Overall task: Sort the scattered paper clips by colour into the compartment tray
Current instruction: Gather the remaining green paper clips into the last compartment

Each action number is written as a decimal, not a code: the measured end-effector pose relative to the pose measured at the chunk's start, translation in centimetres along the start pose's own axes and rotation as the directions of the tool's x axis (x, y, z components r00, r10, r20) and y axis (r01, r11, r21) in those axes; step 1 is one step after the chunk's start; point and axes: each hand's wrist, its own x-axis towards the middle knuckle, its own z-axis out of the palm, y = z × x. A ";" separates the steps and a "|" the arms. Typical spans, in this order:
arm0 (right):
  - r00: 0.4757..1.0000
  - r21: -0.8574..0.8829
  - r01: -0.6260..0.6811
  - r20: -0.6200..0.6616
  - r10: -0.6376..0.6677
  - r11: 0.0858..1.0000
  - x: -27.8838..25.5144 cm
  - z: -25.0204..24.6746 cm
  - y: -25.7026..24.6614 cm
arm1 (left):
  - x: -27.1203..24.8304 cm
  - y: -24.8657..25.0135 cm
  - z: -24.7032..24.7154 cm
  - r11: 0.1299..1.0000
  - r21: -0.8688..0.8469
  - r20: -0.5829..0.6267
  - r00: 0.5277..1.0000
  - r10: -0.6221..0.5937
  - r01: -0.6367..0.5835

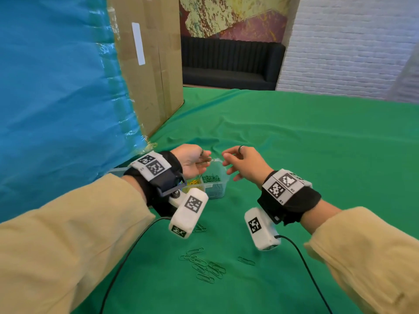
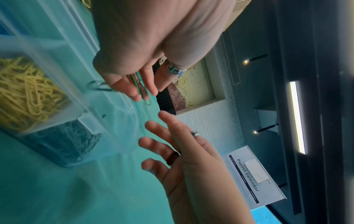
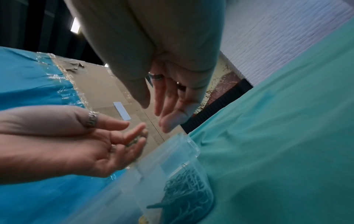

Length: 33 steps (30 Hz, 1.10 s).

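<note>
My left hand [image 1: 197, 160] hovers palm up over the clear compartment tray [image 1: 218, 191], a few green paper clips [image 1: 205, 161] cupped in its loosely curled fingers; the clips [image 2: 142, 88] poke out past the fingertips. My right hand [image 1: 229, 164] hangs just right of it above the tray's far corner, fingers [image 3: 160, 104] spread and relaxed, holding nothing. One tray compartment holds green clips [image 1: 211, 178], the one beside it yellow clips [image 1: 192, 182]. Several loose green clips [image 1: 204, 266] lie on the green cloth near me.
A tall cardboard box [image 1: 149, 64] and a blue plastic sheet [image 1: 56, 87] stand close on the left, right behind the tray. Two black cables [image 1: 127, 257] trail over the cloth from the wrist cameras. A single green clip [image 1: 246, 260] lies apart on the right.
</note>
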 end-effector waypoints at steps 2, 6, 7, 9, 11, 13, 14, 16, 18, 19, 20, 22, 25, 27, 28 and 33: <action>1.000 0.014 0.003 -0.012 -0.003 1.000 -1.1 -0.8 -0.1 | 0.1 -0.1 0.1 0.997 -0.063 0.063 0.997 -0.041 0.045; 0.997 -0.011 0.000 0.080 0.001 1.000 -3.7 -1.8 0.1 | -0.6 -0.4 -0.6 0.997 -0.060 0.201 0.979 -0.026 0.039; 0.992 -0.051 -0.002 0.129 0.009 0.999 -4.3 -2.0 0.1 | -0.8 -0.4 -1.0 0.999 -0.040 0.245 0.970 -0.007 0.018; 0.970 -0.172 0.016 0.240 0.026 0.985 -5.5 -2.2 0.4 | -1.3 -0.5 -1.9 0.998 0.001 0.295 0.954 0.058 -0.061; 0.940 -0.329 0.073 0.338 0.045 0.942 -6.3 -2.4 0.9 | -2.0 -0.4 -2.8 0.967 0.140 0.220 0.959 0.180 -0.214; 0.912 -0.443 0.128 0.403 0.069 0.887 -7.0 -2.6 1.4 | -2.2 -0.5 -3.9 0.823 0.431 0.134 0.928 0.348 -0.371; 0.894 -0.464 0.142 0.439 0.087 0.875 -7.3 -2.7 1.6 | -2.0 -0.6 -4.4 0.699 0.583 0.147 0.899 0.412 -0.415; 0.843 -0.467 0.155 0.523 0.131 0.871 -7.7 -2.5 1.8 | -1.5 -0.9 -5.1 0.443 0.789 0.239 0.878 0.415 -0.425; 0.804 -0.505 0.201 0.574 0.152 0.839 -8.1 -2.0 1.9 | -0.8 -1.0 -5.4 0.234 0.893 0.293 0.891 0.346 -0.385; 0.800 -0.541 0.242 0.581 0.150 0.806 -8.3 -1.8 1.9 | -0.5 -1.0 -5.3 0.151 0.917 0.310 0.896 0.318 -0.370; 0.801 -0.574 0.282 0.582 0.141 0.768 -8.4 -1.5 1.9 | -0.2 -1.0 -5.1 0.071 0.929 0.327 0.897 0.298 -0.362; 0.830 -0.599 0.323 0.551 0.085 0.733 -8.4 -0.9 1.8 | 0.4 -1.0 -4.6 -0.098 0.932 0.362 0.892 0.272 -0.348; 0.922 -0.564 0.319 0.370 -0.112 0.762 -7.6 -0.6 0.7 | 1.3 -1.1 -3.9 -0.307 0.901 0.389 0.885 0.255 -0.308; 0.933 -0.628 0.357 0.282 -0.225 0.691 -6.4 -0.4 0.1 | 1.6 -1.3 -3.4 -0.369 0.891 0.368 0.896 0.246 -0.265; 0.929 -0.665 0.370 0.275 -0.248 0.648 -5.8 -0.3 0.0 | 1.6 -1.3 -3.1 -0.384 0.893 0.345 0.905 0.250 -0.235; 0.924 -0.747 0.370 0.360 -0.132 0.553 -4.1 0.8 0.4 | 1.8 -1.7 -2.0 -0.414 0.899 0.286 0.910 0.300 -0.146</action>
